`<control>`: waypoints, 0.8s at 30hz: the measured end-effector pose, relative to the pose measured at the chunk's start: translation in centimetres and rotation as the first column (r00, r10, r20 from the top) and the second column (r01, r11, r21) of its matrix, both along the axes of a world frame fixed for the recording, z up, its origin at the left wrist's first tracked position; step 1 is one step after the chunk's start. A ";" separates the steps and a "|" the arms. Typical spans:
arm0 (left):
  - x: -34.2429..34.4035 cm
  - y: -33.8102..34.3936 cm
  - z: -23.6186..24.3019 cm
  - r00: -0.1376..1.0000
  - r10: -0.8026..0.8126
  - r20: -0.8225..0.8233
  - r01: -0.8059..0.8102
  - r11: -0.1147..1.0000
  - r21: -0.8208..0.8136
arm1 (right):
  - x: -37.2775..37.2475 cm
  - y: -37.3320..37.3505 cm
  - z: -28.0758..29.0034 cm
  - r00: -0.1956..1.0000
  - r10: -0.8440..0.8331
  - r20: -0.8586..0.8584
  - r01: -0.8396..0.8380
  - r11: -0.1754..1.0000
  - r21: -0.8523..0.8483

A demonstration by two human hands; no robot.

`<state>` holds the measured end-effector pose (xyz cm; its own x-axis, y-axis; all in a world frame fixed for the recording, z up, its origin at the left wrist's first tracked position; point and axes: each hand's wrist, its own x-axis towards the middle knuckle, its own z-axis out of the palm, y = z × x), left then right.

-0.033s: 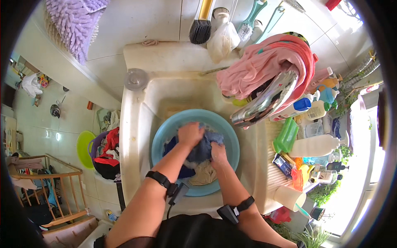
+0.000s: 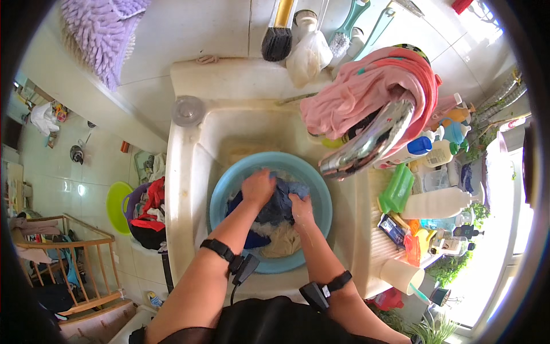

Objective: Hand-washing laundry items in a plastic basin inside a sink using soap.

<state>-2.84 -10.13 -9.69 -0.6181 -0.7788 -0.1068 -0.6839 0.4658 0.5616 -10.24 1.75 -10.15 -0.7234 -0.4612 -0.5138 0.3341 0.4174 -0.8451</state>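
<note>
A round blue basin (image 2: 318,192) stands in a cream sink (image 2: 189,172) and holds wet clothes. My left hand (image 2: 259,186) grips a dark blue garment (image 2: 279,205) at the basin's far side. My right hand (image 2: 300,209) clutches the same garment just to the right, and the two hands are close together. A beige cloth (image 2: 279,241) lies under the blue one near the basin's front. Both wrists wear black bands with small devices.
Pink clothes (image 2: 366,94) hang over a shiny tap (image 2: 369,143) at the sink's right. Bottles and a green container (image 2: 396,189) crowd the right ledge. A brush (image 2: 278,34) hangs on the wall. A basket of laundry (image 2: 148,212) and a wooden rack (image 2: 80,258) stand on the floor at left.
</note>
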 end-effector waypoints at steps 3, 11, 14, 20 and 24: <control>2.5 2.6 -2.1 0.983 0.060 0.173 -0.067 0.997 0.033 | 0.4 -0.5 -1.1 0.668 0.338 -0.662 -0.029 0.902 0.431; 2.7 1.6 -2.9 0.845 -0.199 0.496 0.035 0.947 0.321 | -1.4 -0.5 -2.8 0.307 0.906 -0.293 -0.422 0.405 0.811; 2.8 1.7 -1.2 0.979 -0.178 0.098 0.124 0.905 0.408 | -3.3 -1.1 -3.0 0.697 0.640 -0.322 -0.470 0.748 0.469; 0.6 7.4 9.8 0.853 -0.342 -0.394 0.457 0.855 0.245 | -3.5 0.9 1.1 0.655 0.069 0.752 0.157 0.962 -0.225; -1.2 9.2 8.3 0.856 -0.322 -0.404 0.375 0.925 0.057 | -1.9 2.4 1.1 0.701 0.006 0.713 0.207 0.955 -0.212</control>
